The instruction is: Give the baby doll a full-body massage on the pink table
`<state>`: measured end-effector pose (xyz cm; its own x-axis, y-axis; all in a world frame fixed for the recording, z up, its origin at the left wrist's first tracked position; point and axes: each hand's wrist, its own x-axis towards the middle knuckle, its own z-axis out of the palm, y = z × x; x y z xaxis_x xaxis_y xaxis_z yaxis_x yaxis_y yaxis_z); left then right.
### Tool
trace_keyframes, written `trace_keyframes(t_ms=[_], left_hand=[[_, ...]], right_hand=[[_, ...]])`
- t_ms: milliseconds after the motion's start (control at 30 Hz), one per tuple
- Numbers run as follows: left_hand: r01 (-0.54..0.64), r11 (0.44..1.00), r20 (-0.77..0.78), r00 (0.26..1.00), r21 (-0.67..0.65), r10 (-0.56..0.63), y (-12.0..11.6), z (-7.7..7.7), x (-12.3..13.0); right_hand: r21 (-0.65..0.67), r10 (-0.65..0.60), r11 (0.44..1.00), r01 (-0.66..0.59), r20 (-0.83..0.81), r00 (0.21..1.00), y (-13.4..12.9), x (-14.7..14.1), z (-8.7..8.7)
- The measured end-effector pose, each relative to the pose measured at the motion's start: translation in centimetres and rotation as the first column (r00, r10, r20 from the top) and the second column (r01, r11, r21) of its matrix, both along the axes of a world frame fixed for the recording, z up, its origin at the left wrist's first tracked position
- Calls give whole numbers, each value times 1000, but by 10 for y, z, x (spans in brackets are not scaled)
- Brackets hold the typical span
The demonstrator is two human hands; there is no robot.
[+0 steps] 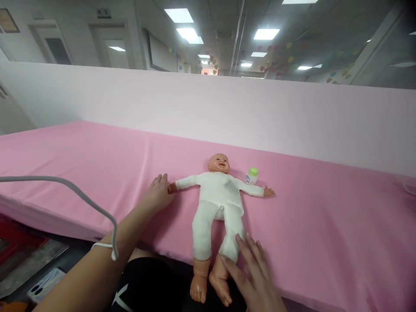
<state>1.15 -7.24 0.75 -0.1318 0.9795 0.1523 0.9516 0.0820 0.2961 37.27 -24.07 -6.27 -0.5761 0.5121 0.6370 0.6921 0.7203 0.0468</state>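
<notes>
A baby doll (221, 190) in a white cloth suit lies on its back on the pink-covered table (308, 208), arms spread and feet past the near edge. My left hand (159, 193) lies on the cover beside the doll's hand on the left, fingers stretched out; whether the two touch I cannot tell. Over the doll's lower leg on the right is my right hand (251, 268), its fingers spread and the fingertips at the trouser leg. A small clear bottle with a green cap (251, 175) stands behind the doll's arm on the right.
A white cable (78, 197) loops across the left side, in front of my left forearm. Behind the table rises a low white wall (208, 104) with glass above it. A red object (19, 242) shows below the table at the left.
</notes>
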Motion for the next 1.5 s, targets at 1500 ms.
trace_keyframes(t_ms=[1500], left_hand=[[504,844,-20,860,180,-509,29,42,151]], right_hand=[[-542,-242,813,-214,-648,723,96,-21,107]])
